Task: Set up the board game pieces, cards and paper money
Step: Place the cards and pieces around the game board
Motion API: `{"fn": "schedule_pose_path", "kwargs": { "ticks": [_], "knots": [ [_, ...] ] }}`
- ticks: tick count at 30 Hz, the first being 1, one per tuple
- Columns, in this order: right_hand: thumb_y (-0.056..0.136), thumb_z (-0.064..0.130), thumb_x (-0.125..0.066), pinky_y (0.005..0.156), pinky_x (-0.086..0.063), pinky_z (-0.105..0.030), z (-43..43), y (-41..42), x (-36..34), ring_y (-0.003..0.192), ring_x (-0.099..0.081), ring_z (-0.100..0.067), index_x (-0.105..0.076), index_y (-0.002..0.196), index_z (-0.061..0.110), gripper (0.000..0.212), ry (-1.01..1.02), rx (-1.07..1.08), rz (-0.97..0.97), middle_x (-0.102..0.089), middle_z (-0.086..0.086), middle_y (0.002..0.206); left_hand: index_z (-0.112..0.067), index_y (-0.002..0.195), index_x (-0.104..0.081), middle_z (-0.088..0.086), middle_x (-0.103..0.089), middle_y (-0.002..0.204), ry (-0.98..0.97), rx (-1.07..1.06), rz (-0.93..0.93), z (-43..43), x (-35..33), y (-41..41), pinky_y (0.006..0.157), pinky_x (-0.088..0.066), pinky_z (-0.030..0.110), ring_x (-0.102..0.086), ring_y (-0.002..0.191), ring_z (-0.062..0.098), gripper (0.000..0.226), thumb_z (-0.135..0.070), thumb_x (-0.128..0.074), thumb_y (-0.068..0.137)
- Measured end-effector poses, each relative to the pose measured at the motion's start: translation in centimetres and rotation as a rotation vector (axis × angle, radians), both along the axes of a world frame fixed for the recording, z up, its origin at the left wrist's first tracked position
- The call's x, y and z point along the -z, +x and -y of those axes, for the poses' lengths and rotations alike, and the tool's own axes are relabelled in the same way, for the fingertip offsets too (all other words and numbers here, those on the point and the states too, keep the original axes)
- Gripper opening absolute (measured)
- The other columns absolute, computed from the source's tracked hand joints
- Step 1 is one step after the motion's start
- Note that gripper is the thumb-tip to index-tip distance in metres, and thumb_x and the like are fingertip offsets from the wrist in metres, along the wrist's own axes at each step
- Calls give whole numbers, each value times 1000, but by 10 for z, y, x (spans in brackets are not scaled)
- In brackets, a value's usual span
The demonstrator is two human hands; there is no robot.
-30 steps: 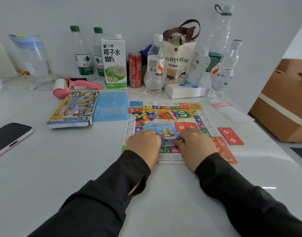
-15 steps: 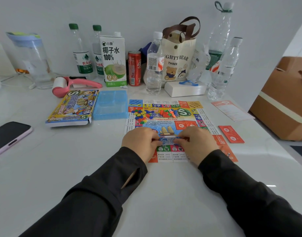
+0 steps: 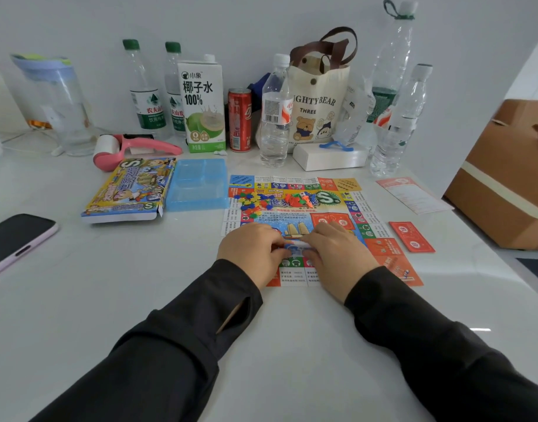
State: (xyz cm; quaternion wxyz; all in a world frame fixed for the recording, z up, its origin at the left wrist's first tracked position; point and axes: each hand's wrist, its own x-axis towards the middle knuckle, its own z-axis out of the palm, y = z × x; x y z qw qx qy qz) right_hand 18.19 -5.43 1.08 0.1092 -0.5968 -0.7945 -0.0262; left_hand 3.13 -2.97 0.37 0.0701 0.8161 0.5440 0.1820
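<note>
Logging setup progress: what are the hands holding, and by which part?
A small blue-and-white stack: left hand pinches its left end, right hand its right end.

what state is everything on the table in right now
game board, unfolded flat on the table
loose coloured pieces, heaped on the board's far half
small blue and white packet, pinched between left hand and right hand over the board
blue plastic tray, looks empty
game box, lying flat, face up
red card, flat on the table, right of the board
phone, screen dark
</note>
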Motion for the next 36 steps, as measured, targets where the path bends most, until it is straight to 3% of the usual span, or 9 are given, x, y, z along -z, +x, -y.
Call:
{"fn": "schedule_pose_path", "kwargs": {
  "ticks": [3,7,11,17,21,27,31,34,36],
  "knots": [
    [97,25,-43,90,-35,-24,-1,-1,1,108,-44,-17,-53,125,17,31,28,-3,-55,-52,0,115,-22,103,-68,-3,-62,99,-1,8,12,1,0,1,78,-43,28,-53,93,14,26,-38,-50,92],
    [91,18,-56,69,-31,-19,0,3,-1,89,-48,-15,-66,98,12,14,71,79,-320,-51,5,87,-21,101,-67,-4,-61,98,1,1,17,1,-1,1,78,-42,28,-51,91,13,26,-37,-49,93],
    [89,15,-59,59,-35,-14,-2,4,-6,74,-48,-11,-70,92,10,12,22,164,-465,-55,4,81,-19,99,-67,-6,-59,91,28,-8,74,3,-6,4,75,-42,27,-45,81,9,24,-35,-50,93],
    [86,9,-62,54,-39,-10,-9,19,-13,64,-51,-7,-71,89,6,10,34,291,-678,-59,1,77,-18,85,-67,-7,-60,76,4,-119,380,2,-19,32,73,-51,31,-60,77,15,9,-26,-64,85],
    [84,6,-63,48,-34,-6,-16,37,-16,60,-49,-2,-71,85,4,7,103,375,-820,-62,-4,77,-18,106,-67,-3,-63,87,-33,-154,530,-6,-25,60,77,-50,31,-60,79,14,21,-23,-63,86],
    [84,11,-66,59,-41,-18,-42,75,-28,78,-56,-15,-72,91,4,12,132,565,-887,-66,-7,87,-19,119,-59,4,-65,103,-190,-175,708,-13,-15,101,81,-50,32,-60,89,20,35,-9,-50,87],
    [89,19,-60,82,-49,-28,-74,107,-30,100,-60,-23,-67,107,2,25,65,765,-915,-66,-11,109,-24,120,-59,2,-64,111,-194,-126,589,-12,-3,114,86,-49,37,-59,100,23,35,-14,-45,89],
    [90,21,-56,61,-42,-21,-85,116,-29,106,-58,-26,-61,111,3,29,44,852,-861,-62,-11,112,-26,120,-58,-1,-65,108,-175,-101,470,-14,3,115,85,-49,36,-58,99,20,33,-18,-46,90],
    [87,15,-58,62,-38,-23,-93,122,-25,106,-58,-26,-58,113,4,28,37,893,-816,-60,-10,107,-25,119,-59,0,-66,105,-169,-100,477,-15,4,116,84,-49,35,-59,97,20,34,-17,-45,90]
  ]
}}
